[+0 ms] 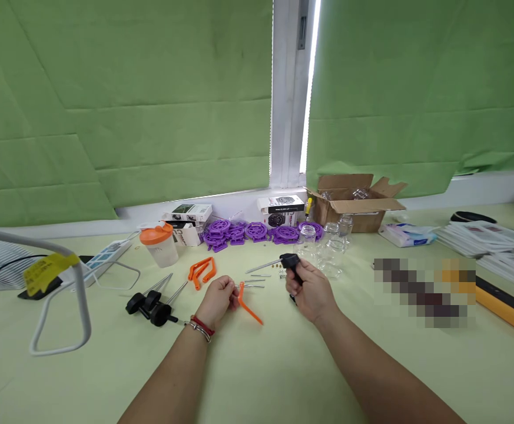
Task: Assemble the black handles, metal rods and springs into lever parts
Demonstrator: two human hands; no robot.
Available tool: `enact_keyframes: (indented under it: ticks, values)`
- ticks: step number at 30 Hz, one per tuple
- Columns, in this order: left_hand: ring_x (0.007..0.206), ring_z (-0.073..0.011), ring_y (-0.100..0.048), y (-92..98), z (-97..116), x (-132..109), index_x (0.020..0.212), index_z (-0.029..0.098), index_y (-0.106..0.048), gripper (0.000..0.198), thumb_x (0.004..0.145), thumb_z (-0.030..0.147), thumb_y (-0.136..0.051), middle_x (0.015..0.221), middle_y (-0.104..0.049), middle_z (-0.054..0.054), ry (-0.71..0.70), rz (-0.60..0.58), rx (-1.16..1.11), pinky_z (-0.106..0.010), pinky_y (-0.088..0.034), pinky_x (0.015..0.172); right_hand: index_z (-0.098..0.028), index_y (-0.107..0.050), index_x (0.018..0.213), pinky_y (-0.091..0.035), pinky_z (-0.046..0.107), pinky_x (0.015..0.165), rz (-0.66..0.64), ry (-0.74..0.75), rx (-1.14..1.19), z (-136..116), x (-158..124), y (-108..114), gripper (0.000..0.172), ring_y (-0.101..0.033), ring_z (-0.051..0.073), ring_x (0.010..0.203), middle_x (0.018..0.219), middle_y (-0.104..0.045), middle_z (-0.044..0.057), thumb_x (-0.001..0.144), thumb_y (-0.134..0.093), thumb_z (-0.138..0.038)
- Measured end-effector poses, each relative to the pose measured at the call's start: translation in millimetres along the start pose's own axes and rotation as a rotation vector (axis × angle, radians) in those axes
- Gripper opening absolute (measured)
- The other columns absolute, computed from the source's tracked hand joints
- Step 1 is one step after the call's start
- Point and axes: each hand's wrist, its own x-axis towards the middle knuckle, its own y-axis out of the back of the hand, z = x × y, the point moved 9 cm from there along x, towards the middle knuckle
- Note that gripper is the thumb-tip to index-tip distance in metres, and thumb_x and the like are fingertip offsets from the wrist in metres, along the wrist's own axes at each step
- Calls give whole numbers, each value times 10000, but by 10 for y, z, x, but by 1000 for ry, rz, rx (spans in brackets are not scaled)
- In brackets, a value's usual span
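Observation:
My left hand (219, 299) is closed in a pinch on an orange bent plastic handle (251, 312), whose free end slants down to the right. Thin metal rods (255, 281) are just beyond those fingers; whether one is also in the pinch, I cannot tell. Wrapped around a black plastic knob with a long metal shaft (290, 260), my right hand (316, 292) keeps it above the table, shaft pointing left. More orange handles (202, 271) lie beyond my left hand. To its left are several similar black knobs with metal shafts (160, 314). Small metal parts (282, 274) lie behind the right hand's knob.
Purple plastic wheel-like parts (257, 231) line the back, near printed boxes (282, 204). Clear jars (335, 246) stand before an open cardboard box (357, 217). At left are an orange-lidded cup (159, 246), a power strip (110, 259) and a white metal frame (84, 309). Paper stacks (481, 238) sit right.

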Motion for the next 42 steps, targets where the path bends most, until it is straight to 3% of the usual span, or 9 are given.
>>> enact_keyframes:
  ticks: [4, 10, 13, 16, 19, 27, 31, 36, 42]
  values:
    - [407, -97, -460, -90, 3, -36, 633, 197, -450, 230, 717, 407, -494, 474, -476, 54, -25, 29, 62, -214, -346, 420, -146, -592, 905, -319, 223, 508, -219, -170, 9, 271, -54, -231, 282, -440, 75, 518, 654, -559, 11, 644, -663, -223]
    - [416, -83, -418, -104, -9, -4, 640, 190, -474, 237, 734, 408, -487, 503, -473, 57, -65, 67, 140, -200, -310, 419, -131, -610, 875, -107, 189, 398, -181, -453, -337, 596, -125, -122, 296, -236, 35, 348, 432, -400, -57, 607, -491, -170]
    - [417, -87, -402, -92, -11, 7, 645, 191, -476, 254, 762, 414, -445, 485, -454, 57, -72, 74, 166, -199, -303, 417, -164, -590, 954, -172, 173, 400, -212, -569, -626, 785, -214, -46, 377, -346, 51, 374, 492, -481, -38, 593, -482, -147]
    - [421, -87, -365, -81, 2, 6, 620, 187, -486, 274, 758, 422, -456, 456, -421, 62, -89, 95, 212, -202, -287, 427, -194, -531, 1057, -281, 179, 450, -280, -513, -739, 883, -255, -90, 442, -435, 74, 460, 568, -513, -40, 622, -483, -138]
    - [447, -89, -340, -69, 30, 9, 574, 177, -513, 299, 727, 434, -506, 455, -412, 57, -121, 110, 271, -209, -282, 452, -185, -516, 1082, -293, 196, 466, -325, -431, -889, 895, -281, -140, 408, -434, 88, 484, 591, -522, -29, 677, -474, -161]
    - [516, -118, -438, 172, -4, 88, 644, 166, -613, 178, 680, 316, -524, 544, -520, 17, -118, 172, 369, -234, -347, 518, -170, -600, 793, -276, 224, 488, -257, -204, -1489, 555, -297, -254, 137, -464, 116, 557, 724, -600, 47, 726, -482, -186]
    - [507, -123, -455, 170, -31, 87, 655, 162, -621, 232, 712, 351, -498, 537, -535, 8, -109, 180, 389, -236, -355, 505, -179, -608, 817, -281, 221, 501, -323, -196, -1452, 611, -268, -242, 148, -469, 114, 567, 721, -600, 37, 765, -474, -216]
    - [680, -156, -540, 20, 77, 31, 642, 171, -651, 232, 715, 349, -522, 727, -629, -42, -189, 196, 430, -261, -407, 650, -203, -599, 959, -287, 220, 499, -411, -240, -1297, 756, -245, -191, 231, -466, 109, 532, 700, -588, 21, 819, -449, -309]
    - [687, -173, -552, -4, 107, 24, 657, 186, -666, 207, 704, 345, -542, 718, -646, -43, -201, 197, 427, -269, -414, 636, -196, -592, 768, -294, 245, 518, -324, -164, -1602, 545, -225, -175, 111, -525, 160, 612, 706, -613, 48, 766, -507, -268]
